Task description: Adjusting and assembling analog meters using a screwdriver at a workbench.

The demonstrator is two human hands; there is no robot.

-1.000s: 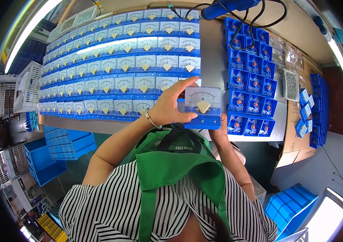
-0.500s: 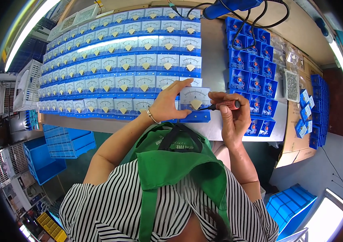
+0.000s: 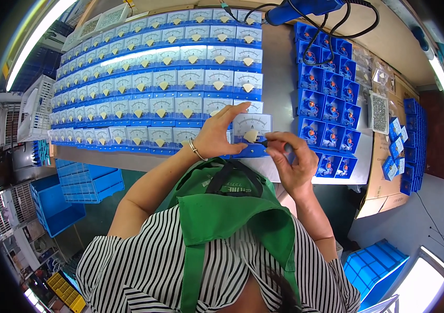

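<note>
An analog panel meter (image 3: 253,123) with a white dial and blue base stands at the table's front edge. My left hand (image 3: 215,134) is closed on its left side, thumb near the lower front and fingers reaching along the top. On the right, my right hand (image 3: 296,163) pinches a screwdriver (image 3: 262,142), whose handle is mostly hidden by the fingers. Its dark shaft points left, and the tip is at the cream fan-shaped piece (image 3: 250,136) on the meter's front. That piece sits slightly tilted.
Rows of similar meters (image 3: 164,83) fill the table to the left. Open blue housings (image 3: 331,107) with coiled wires stand to the right. Beyond them are a tray of small parts (image 3: 378,111) and cardboard (image 3: 383,182). A corded blue tool (image 3: 300,10) hangs above the far side.
My right hand has turned and lowered slightly, so the screwdriver's red handle is now mostly covered. The cream piece has tilted a little. My left hand keeps its grip on the meter.
</note>
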